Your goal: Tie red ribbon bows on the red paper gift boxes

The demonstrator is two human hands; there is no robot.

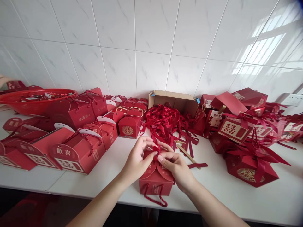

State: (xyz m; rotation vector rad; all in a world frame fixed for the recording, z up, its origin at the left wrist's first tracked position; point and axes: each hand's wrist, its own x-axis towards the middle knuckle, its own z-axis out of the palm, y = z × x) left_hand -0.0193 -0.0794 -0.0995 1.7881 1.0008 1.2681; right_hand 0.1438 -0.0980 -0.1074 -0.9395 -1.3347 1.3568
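Red gift box (156, 181), one; on the white table (113, 186), at its front edge, before the wearer; one twisted red cord (153, 200) hanging at its near face. Red ribbon (156, 150), gathered above the box top; left hand (142, 159) and right hand (175, 162), two, both pinching it between the fingertips and partly covering the lid.

Directly behind: ribbon heap (164, 121), one, strands too tangled to count; cardboard carton (174, 97), one, at the wall; beside the right hand, a gold strip (186, 152) and a red strip (199, 165), one each.

Left: box with round gold emblem (128, 127), one; front-row boxes (77, 151), three, bearing pale character panels; further boxes behind; red basin (30, 108), one, holding small wrapped pieces.

Right: ribboned boxes (252, 168), several, overlapping, exact number unclear; tiled wall (153, 69) behind all.
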